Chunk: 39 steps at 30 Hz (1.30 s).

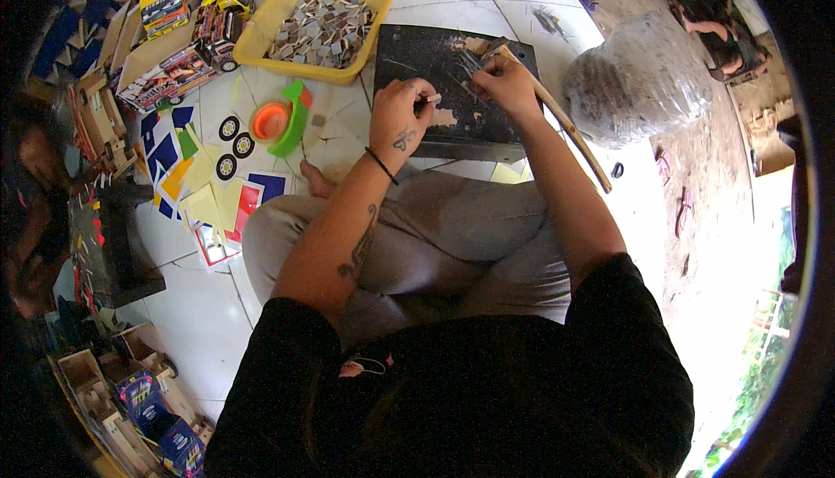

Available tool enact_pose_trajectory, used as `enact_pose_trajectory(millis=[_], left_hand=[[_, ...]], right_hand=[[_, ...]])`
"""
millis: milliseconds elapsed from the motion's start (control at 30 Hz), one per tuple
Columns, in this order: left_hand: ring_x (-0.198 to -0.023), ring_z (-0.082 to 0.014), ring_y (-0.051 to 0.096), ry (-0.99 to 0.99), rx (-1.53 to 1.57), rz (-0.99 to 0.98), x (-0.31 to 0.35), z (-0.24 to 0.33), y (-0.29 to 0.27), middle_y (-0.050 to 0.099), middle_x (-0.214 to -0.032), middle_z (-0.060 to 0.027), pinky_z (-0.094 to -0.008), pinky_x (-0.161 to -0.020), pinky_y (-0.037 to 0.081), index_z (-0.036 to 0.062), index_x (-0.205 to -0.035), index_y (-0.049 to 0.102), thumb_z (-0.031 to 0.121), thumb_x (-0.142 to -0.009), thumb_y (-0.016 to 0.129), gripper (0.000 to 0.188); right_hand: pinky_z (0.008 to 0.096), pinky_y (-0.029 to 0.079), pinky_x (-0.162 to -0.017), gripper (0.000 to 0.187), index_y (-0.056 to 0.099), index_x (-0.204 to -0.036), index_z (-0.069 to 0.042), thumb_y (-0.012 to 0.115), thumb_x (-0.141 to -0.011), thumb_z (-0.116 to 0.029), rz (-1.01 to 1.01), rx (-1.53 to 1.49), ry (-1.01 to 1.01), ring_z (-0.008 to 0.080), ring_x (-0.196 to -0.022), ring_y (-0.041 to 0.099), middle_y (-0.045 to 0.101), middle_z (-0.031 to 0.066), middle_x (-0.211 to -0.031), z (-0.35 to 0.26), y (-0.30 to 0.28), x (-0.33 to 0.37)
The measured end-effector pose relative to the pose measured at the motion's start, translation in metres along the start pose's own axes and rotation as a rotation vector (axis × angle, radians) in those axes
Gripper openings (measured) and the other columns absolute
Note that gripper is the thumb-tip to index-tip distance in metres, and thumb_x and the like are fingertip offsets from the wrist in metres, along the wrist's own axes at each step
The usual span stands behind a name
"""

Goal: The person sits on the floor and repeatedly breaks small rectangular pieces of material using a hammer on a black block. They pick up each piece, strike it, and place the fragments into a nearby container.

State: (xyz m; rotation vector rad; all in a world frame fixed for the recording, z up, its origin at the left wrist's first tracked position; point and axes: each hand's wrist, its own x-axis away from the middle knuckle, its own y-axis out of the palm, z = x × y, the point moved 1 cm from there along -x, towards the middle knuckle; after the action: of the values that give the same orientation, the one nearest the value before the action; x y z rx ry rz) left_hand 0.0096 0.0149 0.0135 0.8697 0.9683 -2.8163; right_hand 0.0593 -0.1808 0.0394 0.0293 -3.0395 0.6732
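Note:
My left hand [402,114] is closed in a pinch on a small wooden piece [434,97], above the left part of a low black block [409,62]. My right hand [511,88] has its fingers pinched together at a scatter of thin nails [470,62] on the block's top. What its fingertips hold is too small to make out. A hammer [571,127] lies across the block's right side, its head by my right hand and its long wooden handle slanting toward me past my wrist. The block's surface is worn, with pale bare patches.
Beyond my left hand stands a yellow basin [383,10] of small square pieces. Left lie a green-and-orange tape dispenser [291,121], black wheels [228,127], coloured sheets [202,207] and toy trucks [165,65]. A stuffed plastic bag [639,82] sits right. Another person [39,191] is at far left.

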Motion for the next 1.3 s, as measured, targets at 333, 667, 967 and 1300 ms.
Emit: enact_pose_trajectory(millis=[333,667,967,1300], left_hand=[[-0.077,-0.0233,0.063,-0.114,0.115,-0.091,-0.008,-0.006,0.000,0.066,-0.081,-0.0102,-0.0343,-0.071,0.050,0.0041,-0.086,0.066,0.006,-0.070,0.073,0.017],[-0.077,-0.0239,0.059,-0.112,0.027,-0.085,-0.009,-0.009,0.003,0.065,-0.071,-0.0031,-0.0377,-0.073,0.042,0.0092,-0.076,0.065,0.012,-0.068,0.074,0.012],[-0.080,-0.0226,0.058,-0.115,-0.004,-0.113,-0.009,-0.005,0.000,0.066,-0.073,-0.0013,-0.0379,-0.074,0.040,0.0104,-0.078,0.066,0.015,-0.070,0.074,0.013],[-0.075,-0.0277,0.062,-0.080,-0.003,-0.113,-0.012,-0.002,-0.004,0.065,-0.076,-0.0124,-0.0373,-0.069,0.049,0.0020,-0.080,0.066,0.013,-0.069,0.075,0.018]], right_hand=[[0.0225,0.048,-0.070,0.014,0.060,-0.096,0.000,0.061,-0.082,-0.001,-0.104,-0.237,-0.088,0.0097,-0.075,0.060,0.063,0.0044,-0.087,-0.013,0.017,0.016],[0.0221,0.048,-0.066,0.010,0.061,-0.086,-0.001,0.068,-0.080,-0.003,-0.047,0.122,-0.346,0.0061,-0.074,0.058,0.063,0.0017,-0.079,-0.025,0.026,0.024],[0.0223,0.047,-0.062,0.009,0.062,-0.085,0.000,0.068,-0.080,-0.004,-0.061,0.207,-0.379,0.0066,-0.070,0.059,0.064,0.0024,-0.075,-0.033,0.025,0.028],[0.0308,0.051,-0.058,0.010,0.065,-0.084,-0.002,0.066,-0.077,-0.009,-0.041,0.241,-0.497,0.0220,-0.060,0.065,0.065,0.0142,-0.073,-0.035,0.026,0.026]])
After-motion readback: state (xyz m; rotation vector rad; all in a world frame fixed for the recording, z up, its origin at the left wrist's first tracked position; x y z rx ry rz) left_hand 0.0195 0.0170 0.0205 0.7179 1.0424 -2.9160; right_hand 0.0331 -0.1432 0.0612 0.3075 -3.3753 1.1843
